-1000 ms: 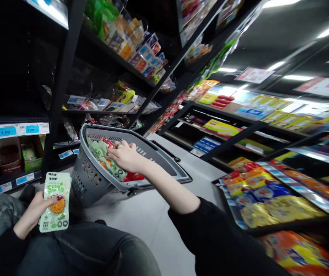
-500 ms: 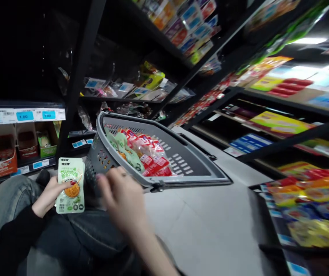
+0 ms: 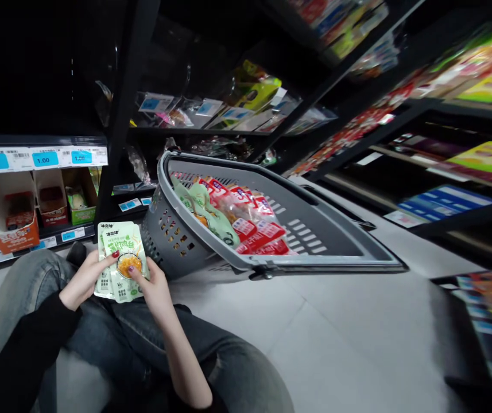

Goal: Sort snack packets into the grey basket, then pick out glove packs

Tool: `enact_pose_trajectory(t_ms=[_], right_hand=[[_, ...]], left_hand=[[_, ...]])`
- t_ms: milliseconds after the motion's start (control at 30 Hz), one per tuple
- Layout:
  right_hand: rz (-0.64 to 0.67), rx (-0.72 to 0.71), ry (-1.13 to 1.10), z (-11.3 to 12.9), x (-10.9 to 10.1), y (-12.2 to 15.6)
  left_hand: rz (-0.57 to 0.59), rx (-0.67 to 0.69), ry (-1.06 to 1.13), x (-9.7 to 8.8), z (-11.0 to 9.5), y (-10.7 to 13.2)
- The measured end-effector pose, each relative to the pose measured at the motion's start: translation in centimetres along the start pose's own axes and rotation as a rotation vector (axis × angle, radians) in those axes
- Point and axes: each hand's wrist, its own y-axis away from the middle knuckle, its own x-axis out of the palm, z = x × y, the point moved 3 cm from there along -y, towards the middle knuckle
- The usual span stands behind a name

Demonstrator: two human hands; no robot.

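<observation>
Left hand (image 3: 82,279) pinches the left side of a small overlapped stack of pale-green flat rectangular plastic pouches (image 3: 123,241), thumb flat on the front. Right hand (image 3: 156,287) pinches the same stack from the right, thumb pressed on the printed orange round dish picture; fingers behind the stack are hidden on both sides. At least two pouches, fanned slightly, front one lower and to the right; smooth, softly shiny film, rounded corners, dark lettering at top. Stack is held upright-ish above the lap, over faded blue-grey denim jeans (image 3: 246,373) with worn, creased cloth. Matte black fabric sleeve (image 3: 26,350) on the left arm; right forearm bare.

Just right of the hands, well apart from the right one: grey rigid plastic shopping basket (image 3: 336,241), smooth rim, walls punched with small slots, on pale smooth floor tiles (image 3: 336,321). Inside: crumpled pale-green pouches (image 3: 206,209) at the left wall, beside and partly over glossy red-and-clear plastic packets (image 3: 260,232).

Left, on black shelving: glossy paper price strip (image 3: 43,158) with blue tags, below it an orange cut-front cardboard box (image 3: 15,235) and a green open-top cardboard box (image 3: 82,215). Right-hand shelves blurred.
</observation>
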Motion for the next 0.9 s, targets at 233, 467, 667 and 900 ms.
enact_pose_trajectory(t_ms=[233, 467, 667, 900], right_hand=[[-0.237, -0.082, 0.031, -0.3, -1.7, 0.2], [-0.31, -0.167, -0.124, 0.8, -1.4, 1.6], [-0.255, -0.156, -0.317, 0.5, -1.5, 1.2], [0.323, 0.108, -1.106, 2.0, 0.7, 1.6]], left_hand=[[-0.027, 0.028, -0.017, -0.4, -0.4, -0.2], [-0.086, 0.06, 0.006, -0.5, -1.0, -0.3], [-0.08, 0.065, -0.014, -0.7, -0.8, -0.4], [-0.111, 0.037, -0.035, -0.6, -0.6, -0.4]])
